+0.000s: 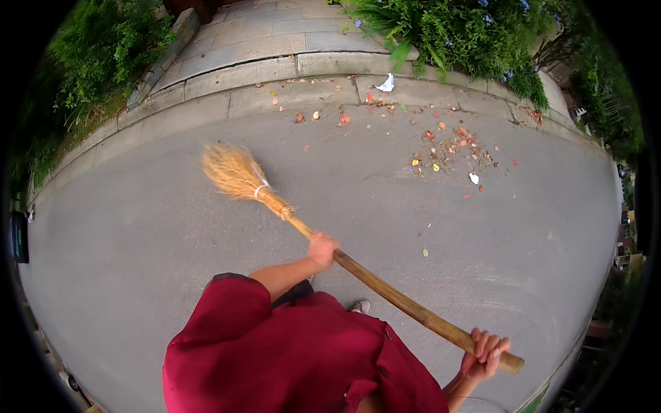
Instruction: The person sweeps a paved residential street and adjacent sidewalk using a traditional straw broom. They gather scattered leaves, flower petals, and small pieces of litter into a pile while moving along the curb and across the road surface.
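Note:
A straw broom with a wooden handle (400, 298) runs diagonally across the head view. My left hand (323, 251) grips the handle a little below the bristles. Close to the handle's butt end, my right hand (484, 353) is wrapped around it, fingers curled over the top. The tan bristle head (232, 171) points to the upper left over the grey asphalt and looks blurred. White binding circles the bristles near their neck. To the right of the bristles, a loose scatter of dry leaves and red petals (462, 147) lies on the road.
A crumpled white scrap (386, 82) lies by the stone curb (356, 64), and a smaller white piece (474, 178) beside the leaves. Beyond the curb, a paved path (268, 36) runs between green shrubs (113, 46) and a blue-flowered bush (459, 41). My shoe (361, 306) shows below.

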Demonstrator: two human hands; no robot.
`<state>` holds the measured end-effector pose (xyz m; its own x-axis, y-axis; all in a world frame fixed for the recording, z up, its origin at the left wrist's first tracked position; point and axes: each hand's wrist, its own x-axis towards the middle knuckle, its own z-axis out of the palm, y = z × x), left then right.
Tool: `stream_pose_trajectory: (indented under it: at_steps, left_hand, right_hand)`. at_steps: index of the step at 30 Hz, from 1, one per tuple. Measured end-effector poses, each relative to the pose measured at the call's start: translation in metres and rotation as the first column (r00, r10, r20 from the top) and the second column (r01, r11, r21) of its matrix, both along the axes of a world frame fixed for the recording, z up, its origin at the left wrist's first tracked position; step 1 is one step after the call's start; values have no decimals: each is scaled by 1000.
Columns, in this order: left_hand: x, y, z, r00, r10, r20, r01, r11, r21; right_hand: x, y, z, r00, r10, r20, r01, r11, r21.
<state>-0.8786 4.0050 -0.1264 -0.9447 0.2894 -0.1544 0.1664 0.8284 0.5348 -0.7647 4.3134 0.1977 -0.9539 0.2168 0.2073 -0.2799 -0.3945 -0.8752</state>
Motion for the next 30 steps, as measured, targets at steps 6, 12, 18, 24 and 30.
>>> stream_pose_trajectory:
  at_steps: [6,12,18,24,30]
  left_hand:
    - [-89,169,58,889,-411,-204,455,843,287]
    - [-142,202,161,647,-688,-330,752,648,123]
    - [-173,102,170,725,-671,-155,682,731,24]
    - [-217,-128,82,980,-146,-138,127,983,-136]
    - [-233,-411,0,872,469,-138,-489,843,-225]
  right_hand:
    - [63,-10,79,872,-464,-157,489,844,219]
    - [67,64,121,764,-378,-522,502,857,115]
    - [-29,117,70,746,-371,-553,310,928,-205]
    - [-237,-31,-64,968,52,-246,-177,838,-517]
    - [-374,-320,-105,896,443,-10,-429,863,-267]
